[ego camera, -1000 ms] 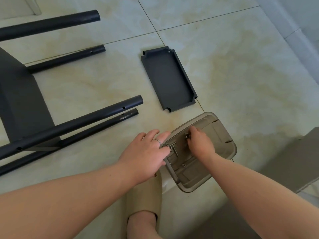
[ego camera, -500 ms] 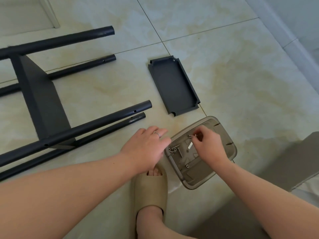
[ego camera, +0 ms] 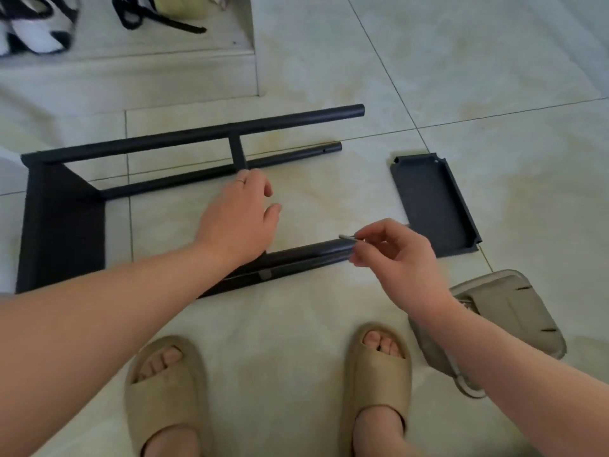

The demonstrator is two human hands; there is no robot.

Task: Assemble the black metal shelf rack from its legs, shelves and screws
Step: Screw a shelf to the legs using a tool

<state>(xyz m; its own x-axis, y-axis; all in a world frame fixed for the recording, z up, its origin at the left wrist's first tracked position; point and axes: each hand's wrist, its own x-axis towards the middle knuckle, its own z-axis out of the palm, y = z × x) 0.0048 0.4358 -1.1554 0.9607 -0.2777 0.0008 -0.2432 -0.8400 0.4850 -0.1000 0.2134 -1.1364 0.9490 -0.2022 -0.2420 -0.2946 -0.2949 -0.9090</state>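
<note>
Head view: the half-built rack (ego camera: 59,225) lies on its side on the tiled floor (ego camera: 461,77), reaching from 9 o'clock toward the centre, its legs (ego camera: 197,136) pointing to 3 o'clock. The left hand (ego camera: 237,219) hovers over the middle shelf (ego camera: 238,153), fingers loosely bent, thumb apart, nothing seen in its grasp. The right hand (ego camera: 395,255) pinches a screw (ego camera: 349,238) between thumb and forefinger, just above the end of the near legs (ego camera: 313,255). A loose shelf (ego camera: 431,206) lies flat at 2 o'clock of that hand. At 4 o'clock a beige tray (ego camera: 514,311) sits by the right forearm. Two tan slippers (ego camera: 379,374) stand at 6 o'clock.
</note>
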